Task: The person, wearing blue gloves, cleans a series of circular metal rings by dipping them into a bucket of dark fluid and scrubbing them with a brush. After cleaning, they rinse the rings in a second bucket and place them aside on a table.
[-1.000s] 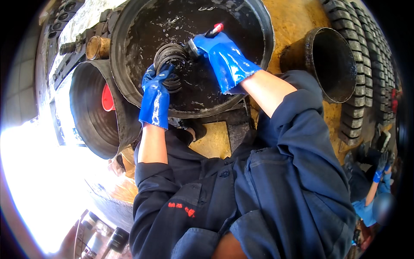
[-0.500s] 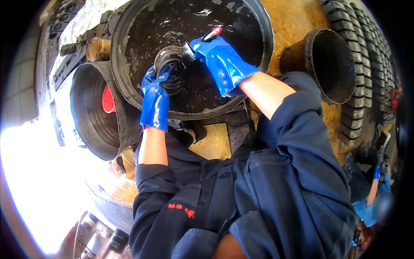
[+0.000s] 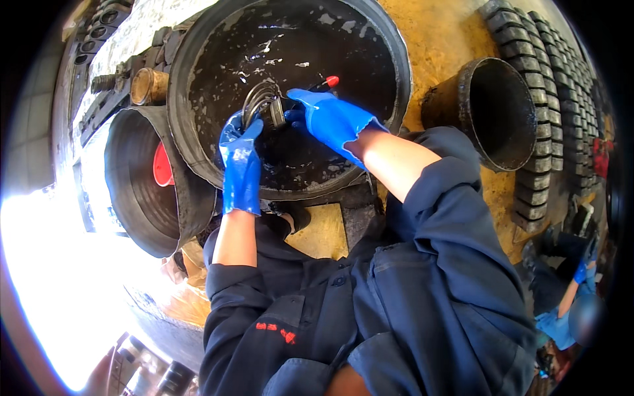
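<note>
My left hand (image 3: 239, 158), in a blue rubber glove, grips a bundle of thin metal rings (image 3: 259, 96) above the dark liquid of a large black tub (image 3: 177, 109). My right hand (image 3: 335, 124), gloved the same way, is closed around a brush with a red-tipped handle (image 3: 332, 81). The brush's flat, dark head lies against the right side of the rings. Gloved fingers hide most of the handle and the lower part of the bundle.
Left of the tub lies a wide black container (image 3: 142, 191) with a red vessel (image 3: 163, 165) inside. A rusty can (image 3: 149, 87) stands behind it. To the right are a dark bucket (image 3: 498, 112) and stacked ribbed rubber pieces (image 3: 528, 99). Another person (image 3: 564, 317) works at far right.
My right hand and the brush have come lower, toward me. The rings have tilted in my left hand, and fewer show below it. The whole view has shifted slightly.
</note>
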The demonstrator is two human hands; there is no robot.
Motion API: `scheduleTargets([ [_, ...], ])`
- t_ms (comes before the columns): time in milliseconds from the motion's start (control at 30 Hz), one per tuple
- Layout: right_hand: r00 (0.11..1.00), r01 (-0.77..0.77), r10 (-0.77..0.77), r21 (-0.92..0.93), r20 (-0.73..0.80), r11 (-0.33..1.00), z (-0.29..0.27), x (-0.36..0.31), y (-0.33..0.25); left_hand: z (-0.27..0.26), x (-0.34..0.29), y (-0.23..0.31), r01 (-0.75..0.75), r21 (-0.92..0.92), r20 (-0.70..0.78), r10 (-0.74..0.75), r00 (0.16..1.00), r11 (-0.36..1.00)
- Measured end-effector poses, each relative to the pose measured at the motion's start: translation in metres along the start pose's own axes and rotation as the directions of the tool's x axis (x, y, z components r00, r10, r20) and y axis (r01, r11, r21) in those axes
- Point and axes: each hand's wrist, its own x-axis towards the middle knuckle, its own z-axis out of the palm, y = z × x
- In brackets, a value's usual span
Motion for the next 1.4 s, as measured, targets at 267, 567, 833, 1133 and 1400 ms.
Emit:
scheduleTargets([
  [267,0.994,-0.038,0.055,0.177,-0.093,0.983,0.004,0.025,0.019,0.024,0.000,0.003,-0.316,0.664,0.175,0.269,0.947,0.678],
  [567,0.999,-0.016,0.018,0.066,-0.042,0.998,0.000,0.012,0.007,0.025,-0.025,0.034,-0.352,0.686,0.362,0.121,0.924,0.637],
  [833,0.949,0.275,-0.139,-0.530,0.282,0.802,-0.025,0.016,0.015,0.008,-0.014,0.018,0.550,-0.166,0.180,-0.523,0.833,0.819],
  [1133,0.975,-0.074,0.171,-0.523,0.140,0.849,0.002,-0.003,-0.009,-0.023,-0.033,0.027,0.520,-0.017,0.164,-0.511,0.844,0.854],
  [1400,0.920,0.218,0.224,-0.895,0.321,0.389,-0.011,0.018,0.019,-0.028,-0.027,0.005,-0.360,0.803,0.483,-0.166,0.860,0.475],
])
